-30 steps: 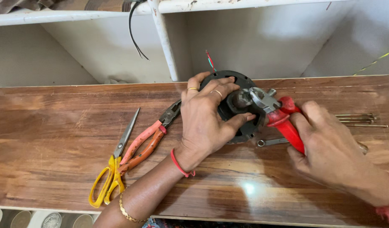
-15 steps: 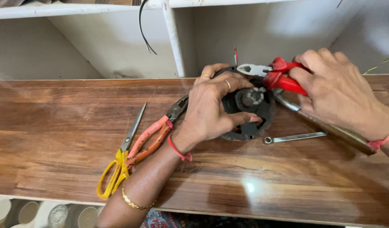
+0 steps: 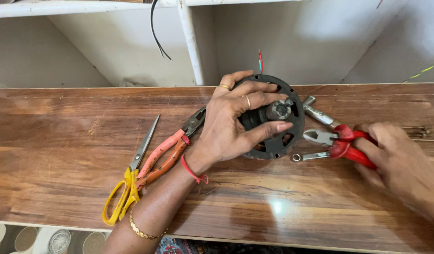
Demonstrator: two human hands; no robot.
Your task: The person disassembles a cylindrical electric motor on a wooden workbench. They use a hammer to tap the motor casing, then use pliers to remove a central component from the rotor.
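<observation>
Lowered since half a second ago: right hand [image 3: 400,164], fist closed around red-handled cutters [image 3: 339,141], now beside black round motor part [image 3: 276,117] on wooden surface [image 3: 61,155]. Left hand [image 3: 236,122] spread over motor part, fingers gripping it. Orange pliers [image 3: 170,150], yellow scissors [image 3: 132,183] lying left.
</observation>
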